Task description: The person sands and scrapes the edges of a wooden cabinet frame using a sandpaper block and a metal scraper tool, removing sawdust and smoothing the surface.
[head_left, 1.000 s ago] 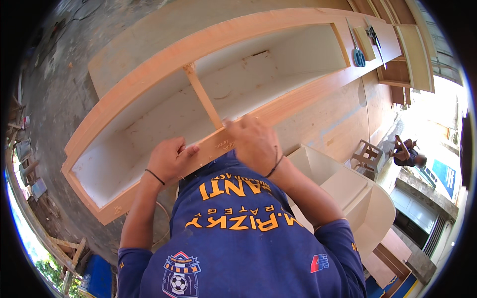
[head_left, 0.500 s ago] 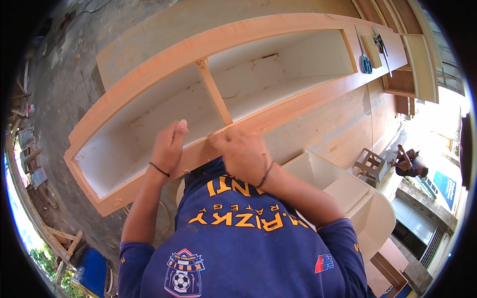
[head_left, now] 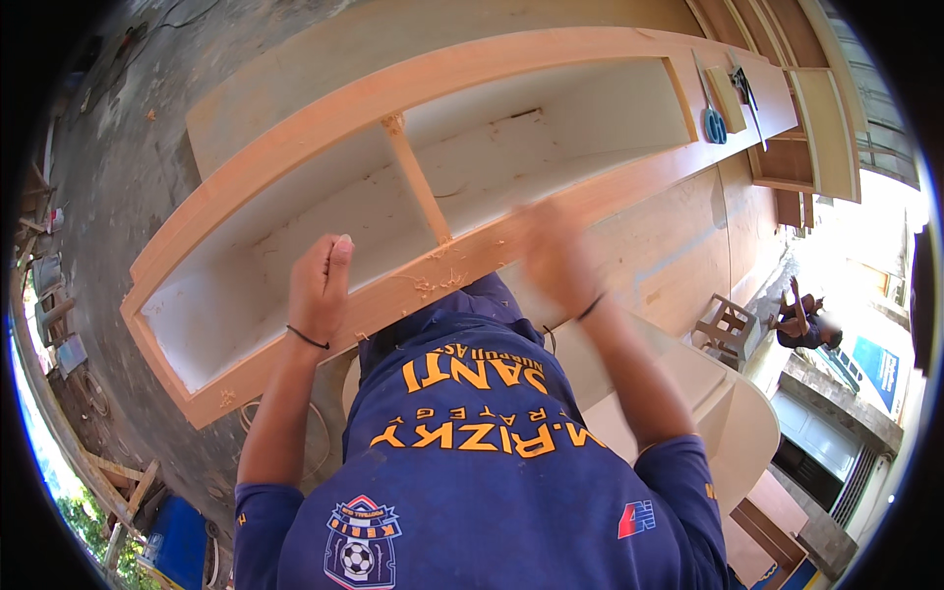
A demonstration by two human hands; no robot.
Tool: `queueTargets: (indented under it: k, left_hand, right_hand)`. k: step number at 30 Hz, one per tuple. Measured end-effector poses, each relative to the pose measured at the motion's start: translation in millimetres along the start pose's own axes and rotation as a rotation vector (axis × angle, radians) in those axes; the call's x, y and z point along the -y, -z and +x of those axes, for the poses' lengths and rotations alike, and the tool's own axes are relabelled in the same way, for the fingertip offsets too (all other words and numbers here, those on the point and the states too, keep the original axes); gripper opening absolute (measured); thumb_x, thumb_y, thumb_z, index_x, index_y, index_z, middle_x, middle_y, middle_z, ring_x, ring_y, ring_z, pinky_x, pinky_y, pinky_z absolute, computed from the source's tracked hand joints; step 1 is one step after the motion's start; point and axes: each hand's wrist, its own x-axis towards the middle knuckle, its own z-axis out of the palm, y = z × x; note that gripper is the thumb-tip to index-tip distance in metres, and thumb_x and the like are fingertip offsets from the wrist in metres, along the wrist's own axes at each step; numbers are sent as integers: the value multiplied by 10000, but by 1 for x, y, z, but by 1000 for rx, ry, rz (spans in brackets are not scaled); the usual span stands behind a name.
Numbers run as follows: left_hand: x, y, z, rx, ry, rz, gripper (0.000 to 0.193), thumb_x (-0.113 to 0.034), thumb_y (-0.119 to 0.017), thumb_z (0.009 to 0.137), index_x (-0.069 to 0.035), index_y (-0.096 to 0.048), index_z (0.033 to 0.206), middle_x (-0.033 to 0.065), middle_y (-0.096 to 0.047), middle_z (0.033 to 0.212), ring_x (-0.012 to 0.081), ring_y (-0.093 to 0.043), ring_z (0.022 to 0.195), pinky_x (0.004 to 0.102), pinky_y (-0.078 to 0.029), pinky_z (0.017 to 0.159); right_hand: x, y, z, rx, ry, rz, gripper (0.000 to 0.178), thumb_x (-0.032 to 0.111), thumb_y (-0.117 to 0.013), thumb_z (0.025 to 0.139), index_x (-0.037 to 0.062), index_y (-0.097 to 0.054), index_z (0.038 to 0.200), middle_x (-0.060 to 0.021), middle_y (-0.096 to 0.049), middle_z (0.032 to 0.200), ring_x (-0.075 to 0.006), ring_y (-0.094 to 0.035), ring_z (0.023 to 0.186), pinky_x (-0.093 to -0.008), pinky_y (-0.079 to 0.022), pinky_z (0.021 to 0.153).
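A long wooden cabinet carcass (head_left: 423, 264), pale inside and split by a divider (head_left: 417, 182), lies open side up in front of me. My left hand (head_left: 320, 287) is closed at the near rail, thumb up; anything in its fingers is hidden. Over the same rail, right of the divider, my right hand (head_left: 559, 258) is smeared by motion, so its fingers and any content cannot be made out. Curled wood shavings (head_left: 425, 287) lie on the rail between my hands.
At the cabinet's right end lie teal-handled scissors (head_left: 715, 124), a flat wooden strip (head_left: 726, 98) and a black tool (head_left: 744, 88). Pale panels (head_left: 678, 369) stand by my right arm. Another person (head_left: 804, 320) sits at the far right near a stool (head_left: 726, 324).
My right hand has swept right and away along the rail, leaving shavings in view where it was. My left hand has shifted slightly left.
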Motion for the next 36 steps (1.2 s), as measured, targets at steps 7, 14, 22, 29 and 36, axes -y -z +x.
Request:
queueTargets:
  k: [7,14,22,29,36]
  left_hand:
    - [-7,-5,2,-1,-77,100,323,-276,-488,1013,14,-587,909,71,-450,646,134,-426,604,296,-387,577]
    - [2,1,3,-38,61,-15,299,-262,-467,1024,1,-609,1013,30,-482,671,100,-456,632,268,-395,590]
    - [-2,-3,4,-112,32,-61,279,-245,-457,1030,-12,-586,1112,-10,-463,685,66,-424,631,228,-360,572]
    - [16,8,8,-207,162,-354,308,-282,-424,1044,-25,-549,1159,-20,-440,696,52,-401,616,200,-344,544]
    - [8,4,0,-326,74,-378,257,-226,-421,1042,-35,-549,1156,-18,-463,696,42,-397,603,187,-339,533]
  right_hand:
    - [-133,64,17,-26,-193,-555,393,50,-528,837,32,-599,1223,-176,-584,900,-352,-574,834,-452,-490,722]
    - [91,-17,1,245,92,135,283,51,-550,758,59,-642,1026,-144,-638,957,-318,-595,947,-436,-488,853]
    - [-55,38,25,108,-354,-436,361,102,-573,832,76,-635,1186,-189,-645,950,-353,-627,946,-463,-503,809]
    - [126,-32,14,311,105,68,256,47,-521,787,14,-626,1019,-179,-632,917,-347,-612,909,-441,-503,809]
    - [-67,48,28,67,-299,-363,353,87,-566,839,26,-628,1182,-169,-642,953,-350,-608,972,-450,-512,816]
